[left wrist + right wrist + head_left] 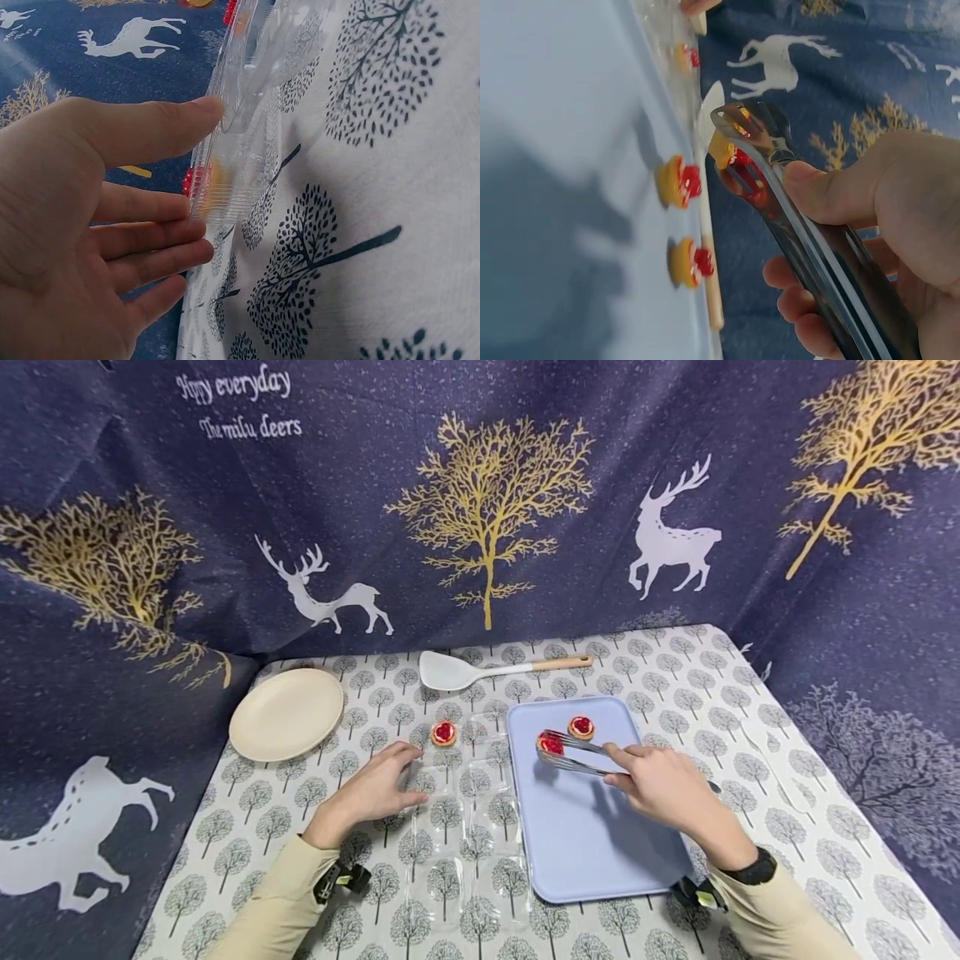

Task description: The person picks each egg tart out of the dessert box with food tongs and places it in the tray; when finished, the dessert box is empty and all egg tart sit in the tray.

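My right hand (pixel 667 785) grips metal tongs (pixel 829 266). Between the tong tips is a small tart (pixel 723 150) with red topping, held above the blue tray (pixel 592 852). Two similar tarts, one nearer the tong tips (pixel 676 182) and one farther off (pixel 686 262), sit on that tray in the right wrist view. My left hand (pixel 375 785) is at the left edge of a clear plastic container (pixel 468 852), thumb and fingers extended and spread. Thumb and fingertips seem to touch its rim in the left wrist view. Another tart (pixel 444 732) sits in the container's far left part.
A cream plate (pixel 285 714) lies at the table's far left. Behind the container and tray rests a white spatula (pixel 450 672) with a wooden handle. The table has a tree-print cloth (pixel 750 768), and a dark blue deer-print curtain (pixel 487 485) hangs behind it.
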`<act>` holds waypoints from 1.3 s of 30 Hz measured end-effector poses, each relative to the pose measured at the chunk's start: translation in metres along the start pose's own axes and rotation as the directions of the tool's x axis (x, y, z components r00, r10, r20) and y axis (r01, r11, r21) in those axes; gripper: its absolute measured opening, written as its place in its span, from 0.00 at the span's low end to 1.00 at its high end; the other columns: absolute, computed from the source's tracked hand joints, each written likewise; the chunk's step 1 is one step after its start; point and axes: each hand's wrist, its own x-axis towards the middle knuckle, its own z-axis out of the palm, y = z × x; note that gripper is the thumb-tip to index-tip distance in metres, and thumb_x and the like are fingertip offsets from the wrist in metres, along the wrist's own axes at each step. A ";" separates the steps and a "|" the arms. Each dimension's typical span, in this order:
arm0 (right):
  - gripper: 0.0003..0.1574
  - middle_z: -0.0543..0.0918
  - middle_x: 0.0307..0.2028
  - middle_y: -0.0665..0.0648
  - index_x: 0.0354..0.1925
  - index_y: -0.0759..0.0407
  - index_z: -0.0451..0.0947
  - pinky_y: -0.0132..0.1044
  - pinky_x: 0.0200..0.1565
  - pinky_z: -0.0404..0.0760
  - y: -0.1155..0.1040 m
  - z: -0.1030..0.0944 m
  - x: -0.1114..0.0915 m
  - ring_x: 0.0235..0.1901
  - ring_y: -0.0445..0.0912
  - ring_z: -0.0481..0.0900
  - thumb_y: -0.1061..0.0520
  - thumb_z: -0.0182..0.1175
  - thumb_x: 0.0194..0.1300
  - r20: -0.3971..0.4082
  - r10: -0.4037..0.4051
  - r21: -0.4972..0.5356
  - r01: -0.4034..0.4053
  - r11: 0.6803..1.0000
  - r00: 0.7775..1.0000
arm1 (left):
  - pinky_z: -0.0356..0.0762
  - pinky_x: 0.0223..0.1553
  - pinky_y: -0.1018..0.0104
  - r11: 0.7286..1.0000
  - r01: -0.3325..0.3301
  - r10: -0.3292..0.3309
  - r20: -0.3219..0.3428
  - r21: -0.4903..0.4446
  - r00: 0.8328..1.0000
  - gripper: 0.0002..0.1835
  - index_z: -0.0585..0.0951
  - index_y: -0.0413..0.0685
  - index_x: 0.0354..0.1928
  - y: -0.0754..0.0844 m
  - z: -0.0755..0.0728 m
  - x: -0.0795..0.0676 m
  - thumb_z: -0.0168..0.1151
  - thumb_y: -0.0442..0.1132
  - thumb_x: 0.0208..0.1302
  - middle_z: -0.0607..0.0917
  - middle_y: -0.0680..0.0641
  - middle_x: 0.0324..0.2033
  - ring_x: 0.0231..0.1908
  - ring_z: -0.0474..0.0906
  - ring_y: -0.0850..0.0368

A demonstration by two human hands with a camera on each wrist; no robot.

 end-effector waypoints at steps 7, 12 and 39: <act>0.28 0.86 0.31 0.59 0.53 0.57 0.81 0.34 0.15 0.71 0.013 -0.001 -0.018 0.16 0.43 0.72 0.48 0.70 0.56 0.009 0.069 -0.008 -0.069 0.998 0.998 | 0.69 0.66 0.47 1.000 0.003 -0.003 0.005 0.000 1.000 0.43 0.70 0.37 0.66 0.001 -0.001 -0.001 0.75 0.50 0.50 0.74 0.41 0.62 0.61 0.72 0.43; 0.29 0.86 0.33 0.60 0.53 0.58 0.80 0.38 0.16 0.75 0.023 -0.001 -0.028 0.19 0.47 0.76 0.48 0.71 0.55 0.027 0.094 -0.016 -0.094 0.995 0.995 | 0.69 0.66 0.47 1.000 0.011 -0.011 0.008 -0.006 1.000 0.43 0.70 0.37 0.66 0.001 0.000 -0.001 0.75 0.50 0.50 0.74 0.41 0.62 0.61 0.72 0.43; 0.37 0.85 0.40 0.64 0.60 0.59 0.74 0.45 0.20 0.79 0.033 -0.003 -0.037 0.25 0.53 0.80 0.42 0.68 0.58 0.156 0.186 -0.001 -0.189 0.982 0.970 | 0.70 0.65 0.47 1.000 0.016 -0.016 0.009 0.006 1.000 0.44 0.69 0.38 0.66 -0.001 0.001 0.000 0.74 0.52 0.51 0.74 0.41 0.62 0.61 0.72 0.44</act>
